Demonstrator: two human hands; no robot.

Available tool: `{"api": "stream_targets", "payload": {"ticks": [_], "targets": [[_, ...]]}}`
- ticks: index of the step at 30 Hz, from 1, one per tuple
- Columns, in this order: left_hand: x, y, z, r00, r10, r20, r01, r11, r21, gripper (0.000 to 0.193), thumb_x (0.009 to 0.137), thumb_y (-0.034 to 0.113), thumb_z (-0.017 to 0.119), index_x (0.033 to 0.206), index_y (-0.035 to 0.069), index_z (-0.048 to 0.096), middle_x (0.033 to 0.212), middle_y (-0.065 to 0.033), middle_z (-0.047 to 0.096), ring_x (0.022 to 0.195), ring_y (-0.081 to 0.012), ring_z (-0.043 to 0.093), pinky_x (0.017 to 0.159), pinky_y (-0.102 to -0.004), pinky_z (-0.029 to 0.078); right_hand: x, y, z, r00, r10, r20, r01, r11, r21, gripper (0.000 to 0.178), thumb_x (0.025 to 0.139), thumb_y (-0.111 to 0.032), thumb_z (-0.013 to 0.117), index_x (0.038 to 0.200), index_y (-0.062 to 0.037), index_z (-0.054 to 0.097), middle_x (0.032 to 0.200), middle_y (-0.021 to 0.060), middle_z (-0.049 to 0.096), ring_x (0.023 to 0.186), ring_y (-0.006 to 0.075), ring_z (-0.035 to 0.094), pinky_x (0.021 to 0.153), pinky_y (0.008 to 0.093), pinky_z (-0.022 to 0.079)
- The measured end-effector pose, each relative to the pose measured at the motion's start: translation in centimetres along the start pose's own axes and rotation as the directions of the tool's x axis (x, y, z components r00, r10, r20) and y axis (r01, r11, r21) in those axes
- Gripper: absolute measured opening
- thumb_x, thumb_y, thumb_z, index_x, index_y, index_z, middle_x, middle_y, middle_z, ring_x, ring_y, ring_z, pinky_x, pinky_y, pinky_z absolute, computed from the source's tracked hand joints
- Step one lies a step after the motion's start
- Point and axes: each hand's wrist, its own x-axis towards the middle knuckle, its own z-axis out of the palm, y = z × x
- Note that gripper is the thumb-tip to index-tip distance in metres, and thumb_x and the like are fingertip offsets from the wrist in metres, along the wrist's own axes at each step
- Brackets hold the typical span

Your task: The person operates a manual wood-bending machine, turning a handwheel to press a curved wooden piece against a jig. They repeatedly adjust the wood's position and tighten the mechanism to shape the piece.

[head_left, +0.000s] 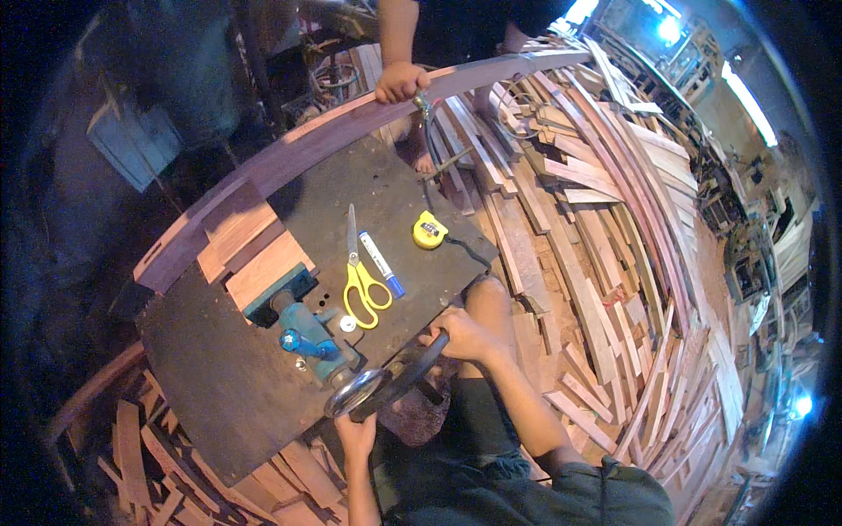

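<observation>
My right hand [460, 335] is closed round the upper right of a large black handwheel [405, 379] at the table's near edge. My left hand [355, 431] is at the wheel's lower left, its fingers wrapped on the rim and partly hidden. A smaller chrome handwheel [355, 393] sits just ahead of it, on the shaft of a blue clamp [307, 333]. The clamp's jaw bears against a wooden block [270, 270]. Beyond it, more blocks [241, 226] touch a long wooden beam [263, 175] lying across the table's far edge.
Yellow-handled scissors [358, 285], a blue-capped marker [381, 265] and a yellow tape measure [428, 230] lie on the dark table [219, 394]. Across from me, another person's hand [402, 81] rests on the beam. Piles of timber strips [596, 254] cover the floor at right.
</observation>
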Motion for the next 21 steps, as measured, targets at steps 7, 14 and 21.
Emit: {"api": "stream_targets", "payload": {"ticks": [7,14,21], "targets": [[1.2,-8.0,1.9,0.985,0.099,-0.143,-0.114,0.988,-0.100,0.027,0.079,0.010,0.066,0.105,-0.001,0.066,0.104,-0.0150,0.068,0.100,-0.0277,0.063,0.093,-0.0392,0.045,0.7,0.1,2.9,0.978,0.029,-0.207,0.046,0.937,0.347,0.032,0.073,-0.016,0.067,0.054,-0.0024,0.045,0.048,0.0066,0.037,0.047,0.0127,0.038,0.047,0.0343,0.034],[1.9,-5.8,2.6,0.917,0.277,-0.287,-0.282,0.959,0.023,0.022,0.075,0.009,0.069,0.094,-0.001,0.068,0.089,-0.0126,0.070,0.086,-0.0239,0.065,0.079,-0.0367,0.050,0.4,-0.4,2.2,0.979,0.141,-0.150,-0.109,0.973,0.206,0.034,0.078,-0.016,0.067,0.053,0.0011,0.051,0.045,0.0083,0.035,0.044,0.0099,0.041,0.044,0.0326,0.031],[3.2,-11.5,5.5,0.965,0.147,-0.219,-0.227,0.886,-0.405,0.023,0.078,0.013,0.067,0.098,0.001,0.068,0.090,-0.0100,0.069,0.081,-0.0195,0.064,0.076,-0.0347,0.052,0.8,-0.9,1.5,0.987,0.118,-0.106,-0.099,0.981,0.165,0.026,0.072,-0.012,0.063,0.056,0.0023,0.048,0.050,0.0133,0.037,0.048,0.0150,0.039,0.049,0.0345,0.034]]}}
